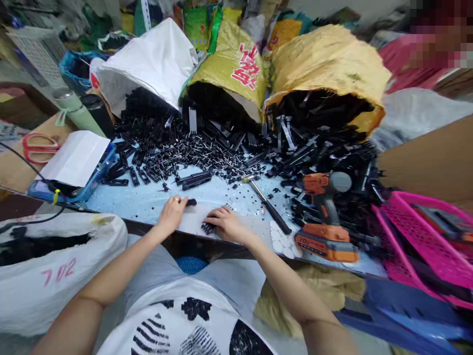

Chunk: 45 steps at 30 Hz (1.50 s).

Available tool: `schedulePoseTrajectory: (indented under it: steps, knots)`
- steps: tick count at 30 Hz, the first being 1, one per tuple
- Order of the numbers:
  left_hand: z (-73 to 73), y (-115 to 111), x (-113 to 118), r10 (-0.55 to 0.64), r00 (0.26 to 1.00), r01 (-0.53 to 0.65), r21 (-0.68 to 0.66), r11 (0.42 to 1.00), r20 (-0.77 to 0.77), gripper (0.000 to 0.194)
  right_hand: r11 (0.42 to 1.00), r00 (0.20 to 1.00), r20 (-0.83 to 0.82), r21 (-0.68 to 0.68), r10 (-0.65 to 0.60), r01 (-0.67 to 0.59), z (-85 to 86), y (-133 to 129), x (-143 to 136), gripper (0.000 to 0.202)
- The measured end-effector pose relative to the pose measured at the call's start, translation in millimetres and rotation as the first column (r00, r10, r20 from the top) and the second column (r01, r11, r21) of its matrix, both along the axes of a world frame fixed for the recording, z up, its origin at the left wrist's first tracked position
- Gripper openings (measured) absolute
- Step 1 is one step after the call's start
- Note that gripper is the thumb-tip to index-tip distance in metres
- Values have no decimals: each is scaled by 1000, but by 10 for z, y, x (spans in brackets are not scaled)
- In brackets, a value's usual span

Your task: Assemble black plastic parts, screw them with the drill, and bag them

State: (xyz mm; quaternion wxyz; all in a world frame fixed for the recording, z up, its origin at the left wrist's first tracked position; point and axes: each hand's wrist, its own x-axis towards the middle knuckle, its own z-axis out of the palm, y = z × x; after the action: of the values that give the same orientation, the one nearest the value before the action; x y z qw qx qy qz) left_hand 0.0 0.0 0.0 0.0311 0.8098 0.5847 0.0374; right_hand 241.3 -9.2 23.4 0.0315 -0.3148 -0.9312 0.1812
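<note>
My left hand (172,214) is closed, thumb and fingers pinching a small black plastic piece (191,202) just above the table's front edge. To its right, my right hand (226,223) curls over a black toothed plastic part (208,228), mostly covered by the fingers. Both hands rest at a pale flat board (194,219) on the blue work surface. Two long black plastic bars (195,180) lie beyond my hands. A hammer (269,203) with a black handle lies right of my right hand, its head pointing away from me.
An orange cordless drill (327,217) stands at the right, beside a pink basket (424,236). Heaps of black parts and pins (195,153) spill from a white sack (148,59) and two yellow ones. Red scissors (39,148) lie left; white discs (283,239) lie near the front edge.
</note>
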Motion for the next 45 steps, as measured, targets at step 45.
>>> schedulePoseTrajectory:
  steps: [45]
  knots:
    - [205,-89,510,-370,920,382,-83,920,128,46,492,514,63,407,-855,769,210,1613,1312,29]
